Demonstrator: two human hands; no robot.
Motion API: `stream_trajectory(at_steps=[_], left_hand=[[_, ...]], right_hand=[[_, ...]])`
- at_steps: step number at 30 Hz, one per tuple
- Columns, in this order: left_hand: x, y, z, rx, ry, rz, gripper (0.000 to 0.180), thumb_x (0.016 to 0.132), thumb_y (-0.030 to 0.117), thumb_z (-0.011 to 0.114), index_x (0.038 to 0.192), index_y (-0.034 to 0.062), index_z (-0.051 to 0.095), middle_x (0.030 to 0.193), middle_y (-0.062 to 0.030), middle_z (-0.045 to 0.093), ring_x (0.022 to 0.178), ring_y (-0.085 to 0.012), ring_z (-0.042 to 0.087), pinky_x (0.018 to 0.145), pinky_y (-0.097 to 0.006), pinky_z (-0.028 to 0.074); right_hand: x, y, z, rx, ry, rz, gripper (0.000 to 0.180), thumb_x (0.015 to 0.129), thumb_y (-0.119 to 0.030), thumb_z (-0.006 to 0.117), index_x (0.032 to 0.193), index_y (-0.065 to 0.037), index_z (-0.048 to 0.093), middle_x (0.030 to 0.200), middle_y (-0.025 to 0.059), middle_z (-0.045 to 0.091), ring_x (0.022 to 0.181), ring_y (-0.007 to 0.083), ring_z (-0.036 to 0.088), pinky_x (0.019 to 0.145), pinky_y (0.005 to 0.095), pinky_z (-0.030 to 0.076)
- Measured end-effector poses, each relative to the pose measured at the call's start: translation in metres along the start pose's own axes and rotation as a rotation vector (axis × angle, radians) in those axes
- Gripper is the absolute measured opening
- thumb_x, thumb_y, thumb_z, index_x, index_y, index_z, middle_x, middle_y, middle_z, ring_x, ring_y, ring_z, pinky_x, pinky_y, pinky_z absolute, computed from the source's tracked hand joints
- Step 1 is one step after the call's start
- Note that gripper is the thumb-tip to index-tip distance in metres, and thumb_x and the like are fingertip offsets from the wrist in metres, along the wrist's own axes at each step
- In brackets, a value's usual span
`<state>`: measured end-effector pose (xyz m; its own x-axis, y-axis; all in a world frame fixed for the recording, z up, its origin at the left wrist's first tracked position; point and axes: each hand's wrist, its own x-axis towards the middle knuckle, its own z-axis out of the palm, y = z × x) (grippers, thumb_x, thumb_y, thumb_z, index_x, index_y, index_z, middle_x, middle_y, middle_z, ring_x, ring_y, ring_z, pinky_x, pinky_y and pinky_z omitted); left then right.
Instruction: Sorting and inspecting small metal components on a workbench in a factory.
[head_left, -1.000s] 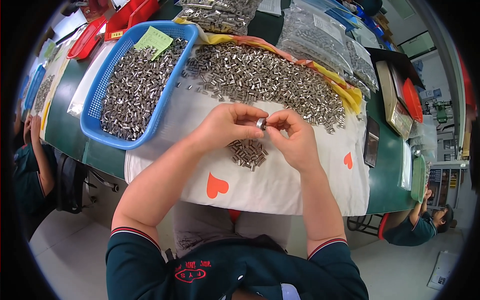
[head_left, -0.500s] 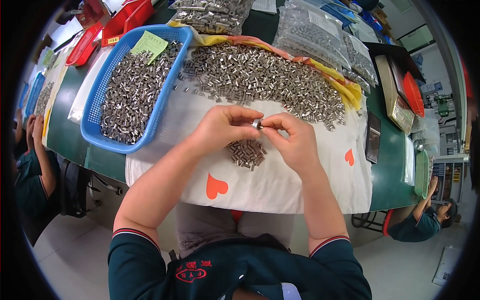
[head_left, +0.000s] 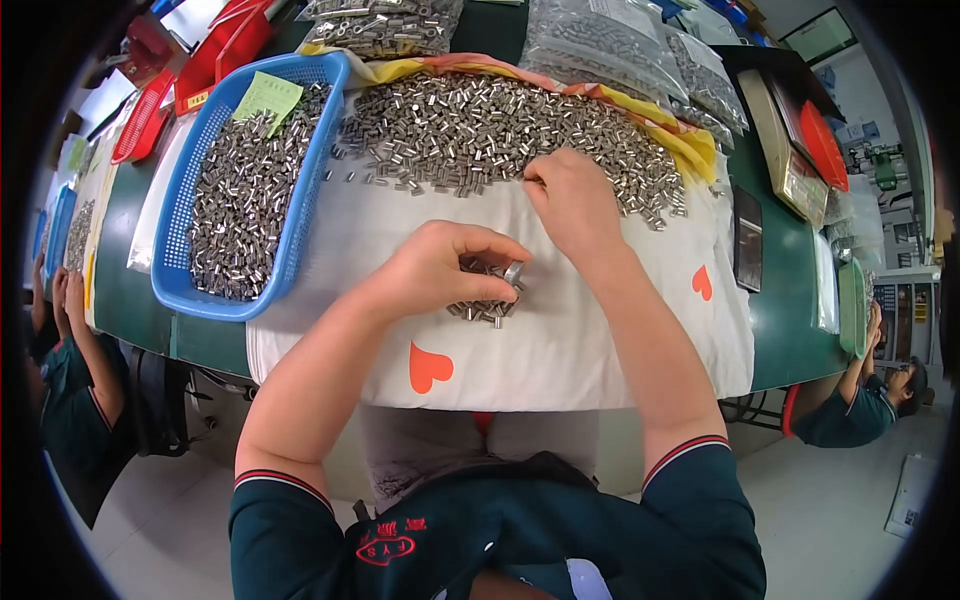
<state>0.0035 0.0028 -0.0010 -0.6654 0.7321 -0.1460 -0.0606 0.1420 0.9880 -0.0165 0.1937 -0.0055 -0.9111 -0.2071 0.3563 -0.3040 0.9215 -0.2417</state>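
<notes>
My left hand point(head_left: 435, 262) pinches a small shiny metal ring point(head_left: 514, 272) between thumb and fingertips, just above the white cloth point(head_left: 540, 360). Under that hand lies a small pile of short metal cylinders point(head_left: 497, 312), partly covered by my fingers. Farther off, my right hand point(head_left: 575, 205) reaches to the near edge of a large heap of short metal cylinders point(head_left: 480, 130). Its thumb and index finger are pressed together there; whether a piece sits between them is too small to make out.
A blue perforated basket point(head_left: 165, 240) of metal cylinders stands at left, a green note point(head_left: 268, 98) on top. Clear bags point(head_left: 590, 55) of metal parts lie behind the heap's yellow cloth edge point(head_left: 697, 165). A dark phone-like slab point(head_left: 747, 240) lies right. People work on both sides.
My right hand has left the ring and moved away to the edge of the large heap. My left hand keeps hold of the ring. The view has shifted slightly.
</notes>
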Motion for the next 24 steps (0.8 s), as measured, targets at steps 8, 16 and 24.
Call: stream_trajectory(at_steps=[8,16,24], left_hand=[[0.004,-0.007,-0.003,-0.139,0.092,0.028,0.035,0.07,0.007,0.072,0.103,0.0026,0.061,0.083,-0.0004,0.06,0.073,-0.0063,0.054,0.069,-0.021,0.046],[0.006,-0.008,-0.009,-0.395,0.219,0.075,0.035,0.076,0.001,0.064,0.109,-0.0032,0.053,0.087,-0.0049,0.061,0.08,-0.0086,0.058,0.07,-0.021,0.049],[0.007,-0.01,-0.008,-0.348,0.196,0.065,0.035,0.074,0.002,0.066,0.108,-0.0028,0.055,0.084,-0.004,0.062,0.077,-0.0078,0.058,0.068,-0.021,0.049]], right_hand=[[-0.003,-0.004,-0.003,0.009,-0.086,0.057,0.007,0.073,-0.011,0.058,0.077,-0.005,0.061,0.077,0.0095,0.058,0.074,0.0247,0.056,0.065,0.0355,0.045],[-0.034,-0.031,-0.036,0.947,-0.147,0.309,0.01,0.074,0.002,0.06,0.083,-0.003,0.061,0.076,0.0003,0.059,0.068,0.006,0.052,0.061,0.0192,0.04],[-0.036,-0.042,-0.035,0.76,-0.048,0.197,0.008,0.071,0.0,0.06,0.079,-0.002,0.06,0.073,0.0043,0.059,0.064,0.0122,0.055,0.058,0.0243,0.044]])
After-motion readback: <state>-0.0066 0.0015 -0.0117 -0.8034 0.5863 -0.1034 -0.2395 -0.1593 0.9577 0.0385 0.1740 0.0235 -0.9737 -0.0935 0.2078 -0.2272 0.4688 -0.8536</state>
